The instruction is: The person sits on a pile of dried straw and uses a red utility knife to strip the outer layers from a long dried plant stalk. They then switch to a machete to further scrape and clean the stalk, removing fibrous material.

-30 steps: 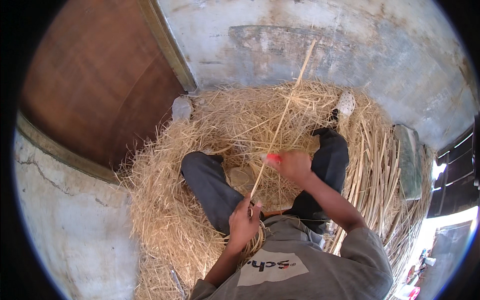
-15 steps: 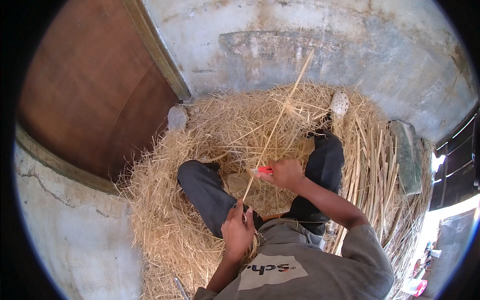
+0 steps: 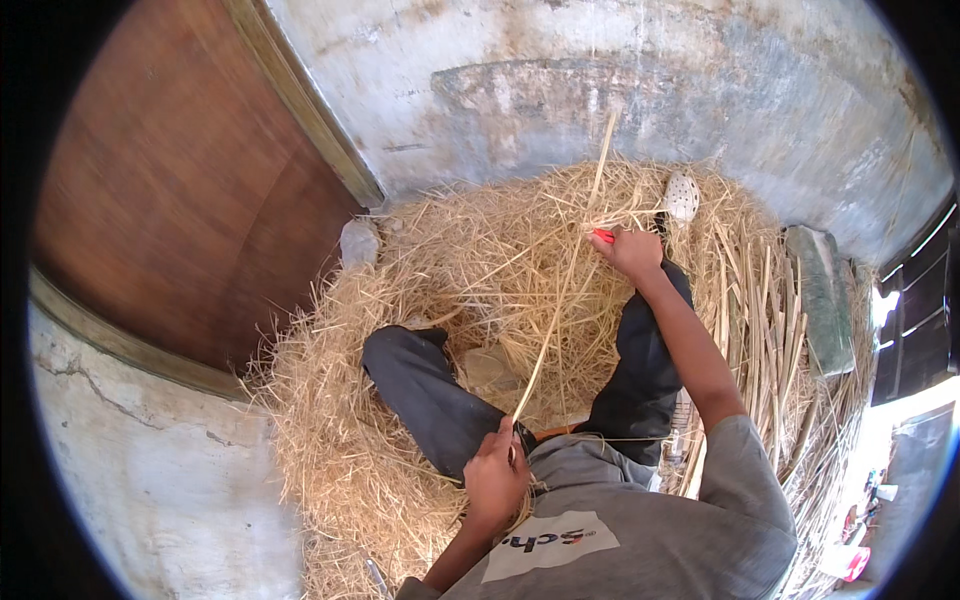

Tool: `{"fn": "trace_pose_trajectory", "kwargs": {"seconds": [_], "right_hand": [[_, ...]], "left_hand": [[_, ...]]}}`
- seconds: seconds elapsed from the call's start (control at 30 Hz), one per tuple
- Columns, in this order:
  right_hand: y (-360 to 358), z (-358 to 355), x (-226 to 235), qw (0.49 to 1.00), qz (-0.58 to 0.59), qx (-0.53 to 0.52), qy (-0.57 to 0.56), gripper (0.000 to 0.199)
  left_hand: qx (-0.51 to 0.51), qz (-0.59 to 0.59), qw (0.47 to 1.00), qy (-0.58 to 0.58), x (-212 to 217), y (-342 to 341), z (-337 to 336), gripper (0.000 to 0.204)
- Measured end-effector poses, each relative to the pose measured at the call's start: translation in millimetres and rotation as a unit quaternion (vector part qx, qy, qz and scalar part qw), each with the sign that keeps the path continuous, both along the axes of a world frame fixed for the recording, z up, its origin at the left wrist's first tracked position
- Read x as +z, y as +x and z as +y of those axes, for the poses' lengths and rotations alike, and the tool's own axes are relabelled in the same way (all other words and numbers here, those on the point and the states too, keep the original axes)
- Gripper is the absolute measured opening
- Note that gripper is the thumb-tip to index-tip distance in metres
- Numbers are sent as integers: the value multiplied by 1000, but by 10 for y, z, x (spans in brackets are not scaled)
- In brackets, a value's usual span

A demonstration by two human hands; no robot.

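Around us lies a big heap of loose straw (image 3: 400,400) on the floor, and it covers almost all the ground between the grey wall (image 3: 620,90) and the brown wooden door (image 3: 170,200). Our legs in dark trousers (image 3: 430,390) are stretched into this heap. A grey stone (image 3: 358,243) sits at the edge of the straw near the door frame, and a pale shoe with dots (image 3: 682,196) shows at the far end, just beside our right foot. On the right side, long stiff stalks (image 3: 770,320) lie in a row, and a flat greenish slab (image 3: 825,300) leans near them. Loose straw crosses in front of the stalk and hides parts of it.

We hold one long straw stalk (image 3: 550,320) stretched between our two hands. Our left hand (image 3: 495,475) is closed around its lower end, close to our body. Our right hand (image 3: 632,250) is far out with the arm extended, and it is closed on a small red tool (image 3: 603,236), which touches the stalk higher up. The top of the stalk rises past this hand against the wall.
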State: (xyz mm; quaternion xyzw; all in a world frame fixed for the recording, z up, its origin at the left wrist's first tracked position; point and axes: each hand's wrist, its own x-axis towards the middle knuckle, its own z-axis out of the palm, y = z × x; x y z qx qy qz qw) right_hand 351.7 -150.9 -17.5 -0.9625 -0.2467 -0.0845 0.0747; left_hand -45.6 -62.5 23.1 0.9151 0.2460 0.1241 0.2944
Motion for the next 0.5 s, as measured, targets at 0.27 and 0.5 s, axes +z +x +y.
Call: {"fn": "trace_pose_trajectory", "kwargs": {"seconds": [0.27,0.5], "right_hand": [[124,212,-273,721,623,-16,304,83],[-1370,255,155,966,112,210,98,72]], "left_hand": [[44,-40,975,-216,-507,-12,438,24],[53,-76,892,-442,-389,182,520,29]]}}
